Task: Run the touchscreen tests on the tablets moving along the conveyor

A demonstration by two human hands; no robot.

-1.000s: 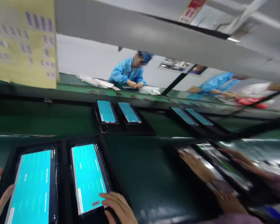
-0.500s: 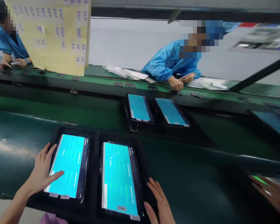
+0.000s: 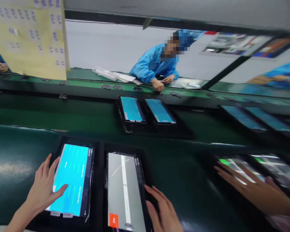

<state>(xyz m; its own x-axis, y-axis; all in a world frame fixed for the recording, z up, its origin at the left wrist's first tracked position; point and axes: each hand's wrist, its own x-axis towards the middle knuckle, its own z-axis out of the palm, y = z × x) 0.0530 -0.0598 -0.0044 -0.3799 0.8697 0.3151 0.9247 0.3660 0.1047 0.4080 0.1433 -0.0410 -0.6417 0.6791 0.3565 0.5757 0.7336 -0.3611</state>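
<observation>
2 tablets flat in black tray: left tablet [image 3: 72, 178] cyan, right tablet [image 3: 125, 193] grey.

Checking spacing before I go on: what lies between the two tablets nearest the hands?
In the head view, only a black tray divider separates the cyan tablet from the grey-screen tablet; nothing rests on it.

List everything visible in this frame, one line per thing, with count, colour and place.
near tablets: 2, left cyan, right grey-white with orange tab, in black tray, front
middle tablets: 2, cyan, black tray, centre
far-right tablets: 2, cyan, blurred
conveyor belt: 1, dark green
yellow sheet: 1, top left
co-worker: 1, blue coat, far side
neighbour's hand: 1, right, on another screen
left hand: thumb on cyan tablet
right hand: beside grey tablet
</observation>
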